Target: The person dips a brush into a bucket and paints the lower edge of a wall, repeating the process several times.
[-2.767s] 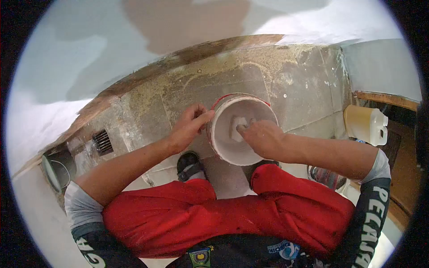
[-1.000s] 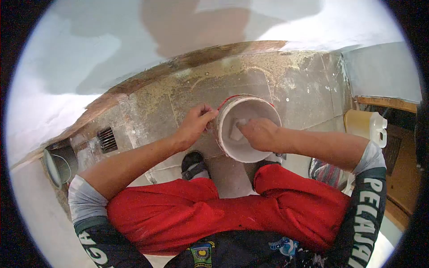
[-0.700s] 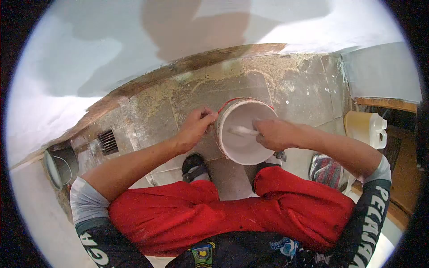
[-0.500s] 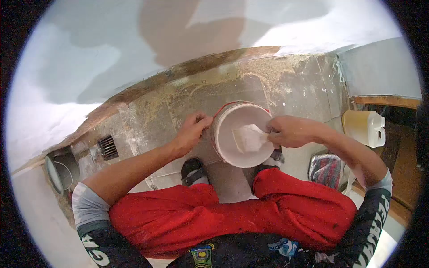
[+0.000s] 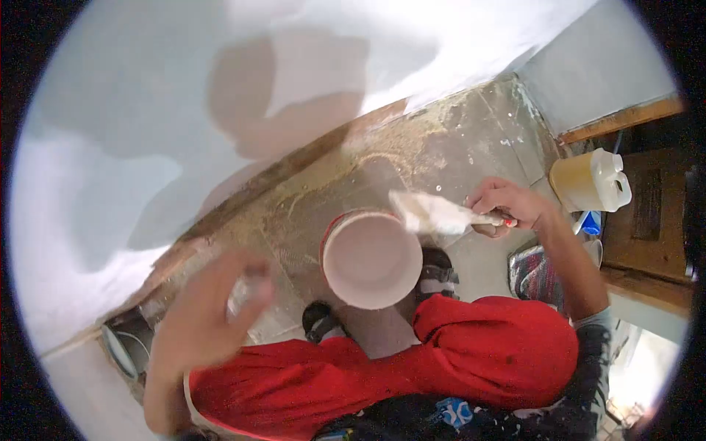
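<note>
My right hand (image 5: pixel 504 206) is closed around the handle of a white-coated brush (image 5: pixel 434 214), held above and to the right of the bucket. The brush head is smeared with white and slightly blurred. Between my feet stands a round bucket (image 5: pixel 373 261) with a pale inside and a red rim edge. My left hand (image 5: pixel 213 305) is raised to the left of the bucket, blurred, its thumb and fingers apart with nothing between them.
A yellowish jug (image 5: pixel 588 180) stands at the right beside a brown wooden door (image 5: pixel 643 220). Below it lies a striped bundle (image 5: pixel 537 275). The pale wall (image 5: pixel 110 95) runs along the far left. A round-rimmed container (image 5: pixel 119 351) is at lower left.
The brush has come up out of the bucket and moved right with my right hand. My left hand has left the bucket's rim and moved left toward me. The view has tilted.
</note>
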### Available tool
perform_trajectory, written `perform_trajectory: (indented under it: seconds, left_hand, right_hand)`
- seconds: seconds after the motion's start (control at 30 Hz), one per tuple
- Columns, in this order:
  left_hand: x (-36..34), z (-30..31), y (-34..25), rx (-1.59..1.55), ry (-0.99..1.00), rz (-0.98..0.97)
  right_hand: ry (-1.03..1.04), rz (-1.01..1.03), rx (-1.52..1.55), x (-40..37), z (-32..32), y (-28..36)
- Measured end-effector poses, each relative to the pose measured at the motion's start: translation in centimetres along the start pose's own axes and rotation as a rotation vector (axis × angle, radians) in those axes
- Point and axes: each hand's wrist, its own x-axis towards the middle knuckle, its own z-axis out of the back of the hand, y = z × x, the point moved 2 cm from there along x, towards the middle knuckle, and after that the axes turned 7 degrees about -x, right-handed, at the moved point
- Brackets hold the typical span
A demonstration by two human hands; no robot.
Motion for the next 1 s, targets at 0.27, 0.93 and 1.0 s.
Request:
perform_trajectory:
  seconds: [0.27, 0.93, 1.0]
  left_hand:
    - [-1.5, -4.1, -0.8, 0.179, 0.177, 0.258]
    - [4.3, -2.9, 2.5, 0.005, 0.012, 0.562]
    - [4.3, -3.1, 3.3, 0.013, 0.015, 0.538]
  right_hand:
    - [-0.573, 0.368, 0.277, 10.8, 5.4, -7.3]
    - [-1.040, 0.330, -0.267, 21.6, 10.0, -7.3]
    - [-1.049, 0.330, -0.295, 21.9, 10.1, -7.2]
